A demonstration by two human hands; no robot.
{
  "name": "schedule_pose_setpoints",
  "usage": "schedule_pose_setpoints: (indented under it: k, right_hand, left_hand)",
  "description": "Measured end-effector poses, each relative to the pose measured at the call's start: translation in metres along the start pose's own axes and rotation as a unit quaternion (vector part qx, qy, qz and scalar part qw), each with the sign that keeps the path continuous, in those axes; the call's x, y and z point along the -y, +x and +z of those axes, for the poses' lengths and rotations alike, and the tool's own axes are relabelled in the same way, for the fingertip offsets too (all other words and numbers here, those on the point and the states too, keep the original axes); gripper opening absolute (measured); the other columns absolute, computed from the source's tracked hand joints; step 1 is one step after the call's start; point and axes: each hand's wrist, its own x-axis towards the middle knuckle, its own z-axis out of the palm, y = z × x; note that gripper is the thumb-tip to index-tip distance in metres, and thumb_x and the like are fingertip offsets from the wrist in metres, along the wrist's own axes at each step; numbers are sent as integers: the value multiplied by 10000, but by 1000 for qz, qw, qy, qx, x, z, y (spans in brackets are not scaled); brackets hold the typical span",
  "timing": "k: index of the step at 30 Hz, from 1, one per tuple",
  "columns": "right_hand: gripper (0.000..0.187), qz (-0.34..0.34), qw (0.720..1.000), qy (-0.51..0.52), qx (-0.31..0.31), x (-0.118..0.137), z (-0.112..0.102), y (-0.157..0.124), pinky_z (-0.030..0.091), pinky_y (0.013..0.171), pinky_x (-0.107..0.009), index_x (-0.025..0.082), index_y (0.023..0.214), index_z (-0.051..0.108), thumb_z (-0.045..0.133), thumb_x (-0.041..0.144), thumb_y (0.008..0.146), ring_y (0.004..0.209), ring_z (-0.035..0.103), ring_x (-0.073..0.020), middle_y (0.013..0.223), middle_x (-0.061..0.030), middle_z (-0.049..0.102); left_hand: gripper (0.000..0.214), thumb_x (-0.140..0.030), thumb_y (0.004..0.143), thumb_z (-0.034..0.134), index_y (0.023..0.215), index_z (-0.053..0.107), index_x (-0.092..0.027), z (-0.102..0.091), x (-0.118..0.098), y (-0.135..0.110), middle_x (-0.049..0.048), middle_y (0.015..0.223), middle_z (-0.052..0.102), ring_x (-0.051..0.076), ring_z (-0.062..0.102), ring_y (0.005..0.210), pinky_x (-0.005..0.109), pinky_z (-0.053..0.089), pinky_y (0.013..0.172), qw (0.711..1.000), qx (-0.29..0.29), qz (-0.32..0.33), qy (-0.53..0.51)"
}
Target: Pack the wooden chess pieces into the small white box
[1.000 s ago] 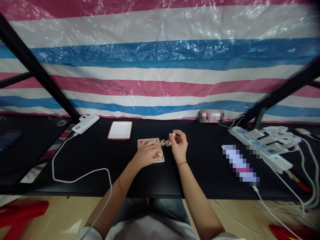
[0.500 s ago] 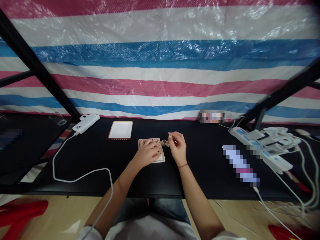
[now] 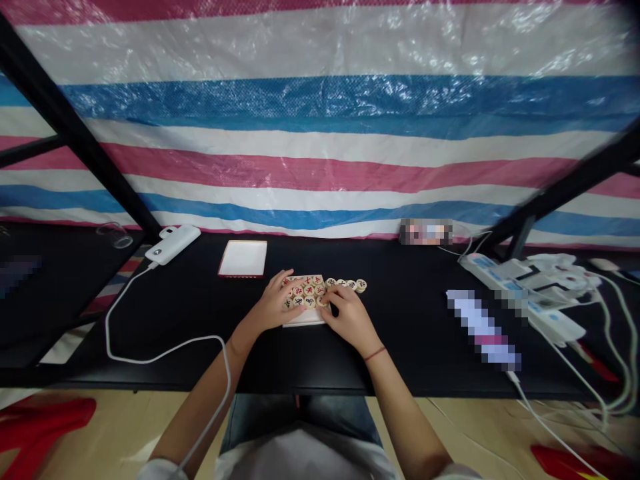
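A shallow white tray (image 3: pixel 303 318) holds rows of round Chinese chess pieces (image 3: pixel 309 291) with red and black characters; its near strip shows bare. My left hand (image 3: pixel 274 305) rests at the tray's left side, fingers apart, touching the pieces there. At the tray's right edge, my right hand (image 3: pixel 350 319) pinches a chess piece (image 3: pixel 321 301) at the end of the nearest row, thumb and fingertips partly covering it. Beyond that hand, several more chess pieces (image 3: pixel 352 285) stand in a line on the black table, to the right of the tray.
A white box lid (image 3: pixel 243 259) with a red edge lies at the back left. Further left, a white power bank (image 3: pixel 173 245) trails a cable across my left forearm. On the right are a blurred phone (image 3: pixel 483 330) and a power strip (image 3: pixel 480 270) with plugs.
My left hand has slid left, uncovering the pieces in the tray. My right hand has moved from the pieces beside the tray down to its right edge, and the line of pieces now shows.
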Motion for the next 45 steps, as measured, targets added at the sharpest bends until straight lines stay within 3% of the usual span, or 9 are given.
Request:
schedule_pose_setpoints:
  k: [8, 12, 17, 22, 25, 29, 35, 40, 45]
  right_hand:
    - [53, 23, 999, 24, 16, 0, -2, 5, 498, 826, -348, 211, 863, 637, 615, 206, 815, 891, 606, -215, 923, -63, 607]
    - [223, 73, 996, 41, -9, -16, -10, 12, 524, 767, -311, 222, 1040, 637, 550, 191, 838, 897, 641, -190, 1154, -87, 598]
    - [521, 47, 996, -3, 81, -36, -5, 27, 507, 876, -333, 223, 1176, 611, 529, 16, 705, 1035, 635, -216, 1236, -89, 617]
    - [434, 59, 993, -37, 95, -37, 3, 33, 506, 789, -298, 221, 1123, 641, 543, 27, 747, 874, 670, -201, 1009, -72, 699]
    - [322, 82, 995, -27, 57, -33, -1, 34, 510, 766, -309, 207, 1052, 672, 571, 90, 770, 852, 673, -212, 988, -82, 709]
    - [230, 125, 989, 71, -38, -17, -8, 40, 511, 665, -279, 213, 1012, 690, 621, 289, 807, 658, 637, -153, 946, -56, 724]
    - [319, 97, 966, 238, 17, 20, 5, 49, 447, 533, -220, 212, 948, 720, 693, 466, 757, 538, 533, -103, 718, 4, 683]
    - [334, 133, 926, 352, 30, 19, 17, 42, 344, 428, -210, 189, 907, 712, 712, 476, 735, 450, 404, -73, 648, 13, 624]
    - [368, 171, 904, 390, -20, 0, 15, 38, 307, 427, -210, 181, 938, 674, 701, 491, 742, 457, 365, -68, 639, 20, 579]
  left_hand:
    - [603, -376, 818, 655, 1378, 465, -259, 4, 2, -2, 119, 1499, 350, 335, 277, 1412, 537, 307, 1133, 1000, -7, 4, 15]
    - [599, -342, 807, 665, 1371, 480, -260, 5, 4, -2, 119, 1489, 366, 336, 279, 1410, 539, 308, 1132, 1000, -9, 10, 20]
    - [610, -300, 750, 721, 1326, 526, -253, 7, 6, 1, 123, 1466, 399, 349, 304, 1398, 543, 326, 1121, 1000, -24, 6, 7]
    - [627, -341, 726, 747, 1311, 542, -249, 8, 8, 2, 124, 1450, 418, 351, 314, 1396, 532, 347, 1114, 1000, -30, 1, -1]
    - [598, -359, 737, 740, 1292, 552, -241, 5, 5, 2, 124, 1438, 443, 342, 329, 1393, 528, 355, 1109, 999, -43, 6, 8]
    - [496, -387, 777, 708, 1234, 588, -236, -2, -3, 4, 113, 1363, 536, 316, 407, 1350, 518, 377, 1098, 994, -96, 40, 32]
    - [340, -341, 886, 591, 1214, 596, -251, -10, -9, 3, 78, 1163, 666, 219, 629, 1080, 395, 505, 966, 984, -163, 67, 24]
    - [237, -268, 870, 590, 1102, 613, -231, -19, -14, -10, 66, 1068, 682, 193, 645, 1012, 352, 524, 911, 987, -154, 49, -8]
    - [69, -165, 798, 606, 848, 593, -212, -28, -23, -26, 43, 994, 674, 168, 637, 955, 319, 503, 859, 992, -102, 66, -19]
